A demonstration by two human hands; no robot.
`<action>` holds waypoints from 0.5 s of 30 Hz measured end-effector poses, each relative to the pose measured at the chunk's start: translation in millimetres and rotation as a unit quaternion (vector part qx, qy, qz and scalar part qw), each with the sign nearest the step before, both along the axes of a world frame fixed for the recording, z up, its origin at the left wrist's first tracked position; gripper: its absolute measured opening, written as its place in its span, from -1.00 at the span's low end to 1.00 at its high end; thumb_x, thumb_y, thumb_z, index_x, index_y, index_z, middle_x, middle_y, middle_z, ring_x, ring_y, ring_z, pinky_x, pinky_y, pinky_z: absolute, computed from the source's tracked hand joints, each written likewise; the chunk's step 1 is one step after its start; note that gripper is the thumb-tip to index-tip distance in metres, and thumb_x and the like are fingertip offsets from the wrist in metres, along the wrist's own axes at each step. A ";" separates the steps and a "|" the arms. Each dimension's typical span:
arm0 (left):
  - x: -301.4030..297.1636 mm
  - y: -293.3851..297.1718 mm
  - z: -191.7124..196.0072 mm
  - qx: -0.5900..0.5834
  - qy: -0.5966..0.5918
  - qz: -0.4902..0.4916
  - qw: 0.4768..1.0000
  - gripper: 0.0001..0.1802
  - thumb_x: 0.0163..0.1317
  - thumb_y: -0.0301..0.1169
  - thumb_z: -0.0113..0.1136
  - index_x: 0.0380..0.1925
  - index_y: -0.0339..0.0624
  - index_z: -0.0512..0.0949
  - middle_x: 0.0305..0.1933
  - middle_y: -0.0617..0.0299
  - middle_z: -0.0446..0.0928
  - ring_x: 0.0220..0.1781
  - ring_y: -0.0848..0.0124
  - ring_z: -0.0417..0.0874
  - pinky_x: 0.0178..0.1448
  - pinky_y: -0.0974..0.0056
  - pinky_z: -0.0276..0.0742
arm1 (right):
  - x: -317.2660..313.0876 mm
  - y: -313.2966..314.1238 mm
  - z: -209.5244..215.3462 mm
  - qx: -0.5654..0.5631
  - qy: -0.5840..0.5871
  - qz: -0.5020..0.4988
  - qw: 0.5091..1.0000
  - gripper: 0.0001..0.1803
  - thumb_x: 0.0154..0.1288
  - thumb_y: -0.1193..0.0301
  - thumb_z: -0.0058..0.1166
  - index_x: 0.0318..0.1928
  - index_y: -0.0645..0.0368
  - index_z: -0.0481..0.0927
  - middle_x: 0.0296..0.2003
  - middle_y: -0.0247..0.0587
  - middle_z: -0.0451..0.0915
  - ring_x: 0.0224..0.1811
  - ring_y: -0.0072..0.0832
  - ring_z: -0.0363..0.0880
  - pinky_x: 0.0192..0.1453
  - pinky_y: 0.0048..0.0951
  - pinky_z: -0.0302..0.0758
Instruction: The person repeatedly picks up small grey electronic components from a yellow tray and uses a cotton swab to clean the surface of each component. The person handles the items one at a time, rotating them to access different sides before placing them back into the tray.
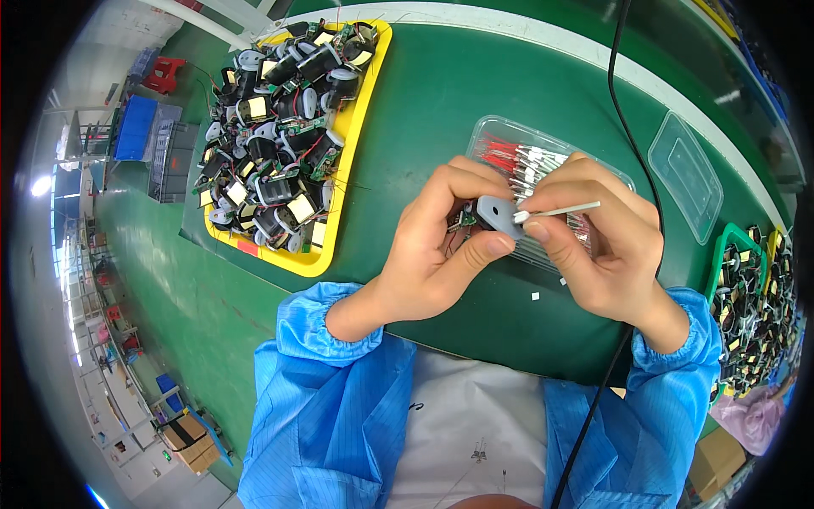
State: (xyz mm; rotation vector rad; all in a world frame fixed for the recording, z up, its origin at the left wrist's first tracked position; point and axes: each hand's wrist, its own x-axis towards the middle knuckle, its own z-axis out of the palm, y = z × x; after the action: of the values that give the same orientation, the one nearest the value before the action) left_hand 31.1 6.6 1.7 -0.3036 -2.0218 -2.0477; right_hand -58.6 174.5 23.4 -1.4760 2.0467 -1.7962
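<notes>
1. Head view, the hands: our left hand (pixel 432 246) is closed around a small grey plastic housing with a round hole (pixel 498 214), thumb under it and fingers curled over the top. A bit of green circuit board with thin wires (pixel 462 220) sticks out on its left side
2. Our right hand (pixel 606 246) pinches a slim white-tipped metal pin (pixel 560 209) between thumb and forefinger, its end touching the grey housing. The piece sits between both hands, above the near middle of the green work table (pixel 424 110)
3. Just behind the hands lies a clear plastic tray of red-sleeved metal pins (pixel 521 157), partly hidden by our fingers and holding many pins
4. At the far left of the table, a yellow rectangular tray (pixel 339 229) is heaped with black, grey and white part assemblies (pixel 275 127). We judge these to be pieces waiting their turn, so much work remains
5. At the right edge, a green bin of similar black parts with yellow labels (pixel 750 297) is well filled; whether those are finished we cannot tell
6. An empty clear plastic lid (pixel 687 174) rests near the far right edge, a black cable (pixel 632 127) crosses the table, and a few tiny white scraps (pixel 535 296) lie by the near edge
7. Our reading: the pin is being fitted to this one unit, not yet seated
</notes>
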 end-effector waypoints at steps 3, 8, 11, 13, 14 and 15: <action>-0.8 1.5 -5.0 -0.013 0.022 0.023 0.999 -0.67 0.15 -0.50 0.27 -0.14 -0.33 0.38 -0.16 0.03 0.45 -0.18 0.33 0.48 -0.06 0.32 0.41 | 0.4 -0.8 -0.8 0.008 0.002 -0.008 1.000 -0.90 0.14 0.61 0.17 -0.31 0.38 0.56 -0.41 -0.10 0.56 -0.44 -0.41 0.47 -0.39 -0.48 0.38; -1.2 5.0 -11.3 -0.123 0.108 0.093 0.982 -0.64 0.08 -0.50 0.33 -0.17 -0.35 0.41 -0.18 -0.02 0.45 -0.22 0.27 0.51 -0.14 0.29 0.45 | 2.5 -1.7 -0.3 0.020 -0.007 -0.030 0.999 -0.91 0.09 0.63 0.20 -0.35 0.32 0.58 -0.43 -0.16 0.57 -0.52 -0.50 0.52 -0.49 -0.55 0.45; 0.3 9.4 -12.1 -0.135 0.124 0.125 0.975 -0.62 0.05 -0.50 0.35 -0.17 -0.36 0.41 -0.18 -0.03 0.45 -0.22 0.26 0.51 -0.16 0.30 0.46 | 3.1 -2.8 -0.7 0.018 0.001 -0.037 0.999 -0.91 0.08 0.64 0.21 -0.36 0.30 0.59 -0.43 -0.19 0.57 -0.54 -0.52 0.54 -0.53 -0.58 0.49; 1.5 11.1 -12.5 -0.120 0.111 0.125 0.979 -0.63 0.06 -0.50 0.34 -0.17 -0.36 0.41 -0.18 -0.02 0.44 -0.22 0.28 0.50 -0.15 0.31 0.45 | 2.4 -2.9 -1.8 0.014 0.009 -0.035 0.999 -0.90 0.09 0.63 0.20 -0.35 0.30 0.58 -0.42 -0.19 0.57 -0.53 -0.52 0.54 -0.53 -0.57 0.49; 1.8 11.5 -12.7 -0.113 0.104 0.126 0.980 -0.63 0.06 -0.50 0.34 -0.17 -0.36 0.41 -0.18 -0.02 0.44 -0.22 0.28 0.50 -0.15 0.32 0.45 | 1.7 -3.2 -3.0 0.010 0.015 -0.034 0.999 -0.90 0.09 0.63 0.20 -0.34 0.30 0.58 -0.42 -0.19 0.57 -0.53 -0.52 0.54 -0.52 -0.57 0.49; 1.7 11.6 -12.9 -0.107 0.100 0.121 0.982 -0.63 0.07 -0.51 0.33 -0.17 -0.36 0.40 -0.18 -0.01 0.44 -0.22 0.30 0.50 -0.15 0.32 0.45 | 1.4 -3.3 -3.9 0.006 0.021 -0.032 0.999 -0.90 0.10 0.63 0.20 -0.33 0.29 0.58 -0.41 -0.19 0.57 -0.52 -0.52 0.54 -0.52 -0.57 0.49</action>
State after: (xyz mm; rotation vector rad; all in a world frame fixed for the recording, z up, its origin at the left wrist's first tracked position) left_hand 32.7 18.2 -11.2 -0.2759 -2.0433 -1.5931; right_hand -57.3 171.3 19.5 -1.4743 2.1433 -1.7874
